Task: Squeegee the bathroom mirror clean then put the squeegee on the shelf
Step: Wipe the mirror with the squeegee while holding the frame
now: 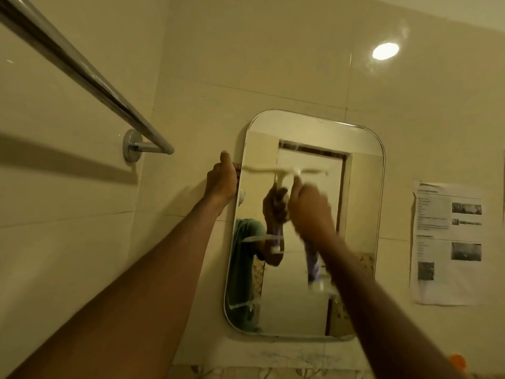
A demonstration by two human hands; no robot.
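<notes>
The right hand [310, 207] is closed in a fist around the handle of a squeegee [284, 173], held up against the upper half of the bathroom mirror [358, 187]. The hand is blurred, so the fingers cannot be made out one by one, but the grip wraps fully round the handle. The pale blade lies roughly level across the glass, reaching from near the mirror's left edge to past its middle, and appears to be touching the surface. Below the fist a purple part of the handle hangs down beside the forearm, ending in a pale tip.

The left hand [222, 179] grips the left edge of the mirror, thumb pointing up along the frame and fingers curled round behind the rim, where they are hidden.

The mirror is a rounded rectangle fixed to a tiled wall [246, 64]. It reflects both hands, the squeegee, a green sleeve and a doorway. Whitish smears show on the lower left of the glass.

To the left, a chrome towel rail [82, 69] runs diagonally from the upper corner down to its wall bracket [132, 145], well apart from the left hand. On the right, a printed paper sheet [448, 242] is stuck to the tiles. A bright spot of lamp glare [385, 51] sits on the wall above. An orange object [456, 362], too cropped to identify, shows at the lower right.
</notes>
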